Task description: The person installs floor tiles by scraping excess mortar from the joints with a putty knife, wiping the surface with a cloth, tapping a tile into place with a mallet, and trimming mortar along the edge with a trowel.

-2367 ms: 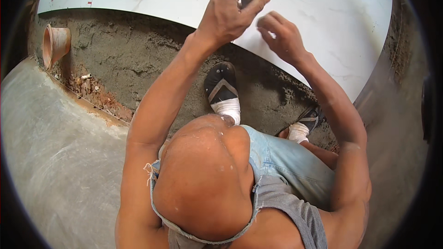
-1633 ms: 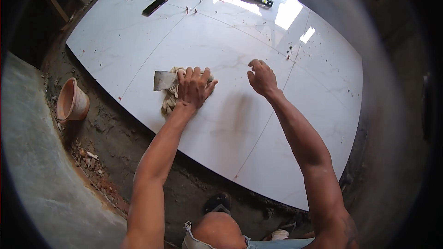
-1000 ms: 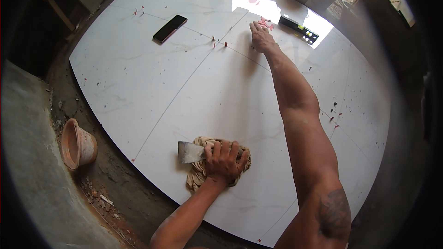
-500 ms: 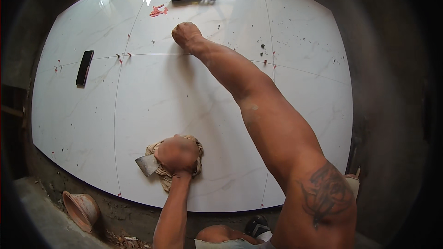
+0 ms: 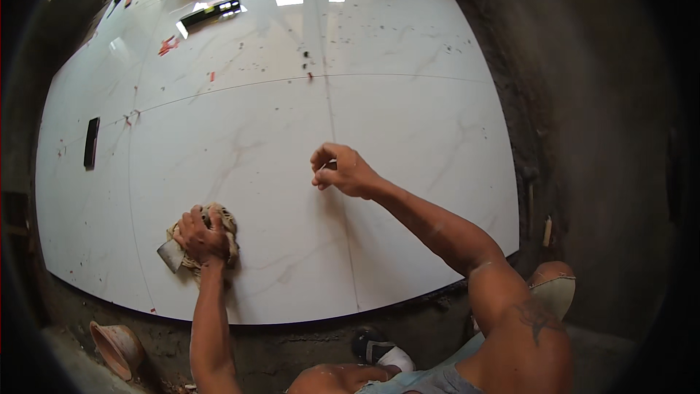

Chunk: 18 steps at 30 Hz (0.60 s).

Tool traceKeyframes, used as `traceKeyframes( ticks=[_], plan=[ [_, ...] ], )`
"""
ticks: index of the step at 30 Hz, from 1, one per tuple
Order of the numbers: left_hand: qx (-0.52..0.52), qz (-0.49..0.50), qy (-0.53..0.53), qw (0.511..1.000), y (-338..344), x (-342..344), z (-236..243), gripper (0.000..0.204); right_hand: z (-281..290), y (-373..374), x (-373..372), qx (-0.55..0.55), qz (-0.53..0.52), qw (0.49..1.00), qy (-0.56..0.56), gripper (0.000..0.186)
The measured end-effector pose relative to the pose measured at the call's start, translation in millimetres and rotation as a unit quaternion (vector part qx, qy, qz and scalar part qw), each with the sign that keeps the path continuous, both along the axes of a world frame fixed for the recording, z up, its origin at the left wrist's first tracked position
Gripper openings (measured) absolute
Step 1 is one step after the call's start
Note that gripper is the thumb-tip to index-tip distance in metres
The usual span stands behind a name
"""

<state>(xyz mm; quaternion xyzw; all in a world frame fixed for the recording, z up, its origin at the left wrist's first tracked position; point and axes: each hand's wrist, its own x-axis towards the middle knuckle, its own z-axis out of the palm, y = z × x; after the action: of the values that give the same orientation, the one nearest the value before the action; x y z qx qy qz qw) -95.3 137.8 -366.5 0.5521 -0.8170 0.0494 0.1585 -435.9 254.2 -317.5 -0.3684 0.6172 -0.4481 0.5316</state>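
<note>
My left hand [image 5: 200, 236] is closed over a bunched beige rag [image 5: 230, 237], pressed down on the white marble-look floor tiles [image 5: 255, 131]. The flat metal blade of a scraper [image 5: 171, 255] sticks out from the same grip, beside the rag; its handle is hidden under my palm. Over the joint between two tiles hovers my right hand [image 5: 348, 171], its fingers curled toward the thumb. Whether something small is pinched there is hard to make out.
A black spirit level [image 5: 211, 13] and red tile spacers [image 5: 168, 46] lie at the far left. Further left rests a dark oblong object [image 5: 91, 143]. Dark crumbs [image 5: 306, 54] dot the tiles. By the near edge stands a clay-coloured bucket [image 5: 118, 350].
My right hand has drawn back from the far tiles toward me. The view has swung to the right. My left hand stays on the rag and scraper.
</note>
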Motion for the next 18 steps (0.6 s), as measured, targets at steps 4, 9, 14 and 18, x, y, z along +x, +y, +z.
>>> traceKeyframes(
  ticks=[4, 9, 14, 18],
  plan=[
    [-0.051, -0.02, -0.058, 0.997, -1.3, 1.3, 4.1, 0.05, 0.2, 91.7, -32.9, 0.042, 0.1, 0.988, 0.111, 0.023],
    [-0.143, -0.04, 0.1, 0.984, -11.5, -16.6, 85.7, 0.041, 36.9, 186.8, -95.2, 0.156, 0.249, 0.944, 0.152, 0.018],
    [0.141, -0.18, 0.552, 0.802, 1.3, -138.5, 194.7, 0.021, 63.9, 273.6, -149.5, 0.128, 0.178, 0.957, 0.187, 0.015],
    [0.241, -0.222, 0.659, 0.677, 24.5, -293.4, 226.2, 0.014, 53.8, 312.8, -164.3, 0.144, 0.09, 0.983, 0.065, 0.015]
  ],
)
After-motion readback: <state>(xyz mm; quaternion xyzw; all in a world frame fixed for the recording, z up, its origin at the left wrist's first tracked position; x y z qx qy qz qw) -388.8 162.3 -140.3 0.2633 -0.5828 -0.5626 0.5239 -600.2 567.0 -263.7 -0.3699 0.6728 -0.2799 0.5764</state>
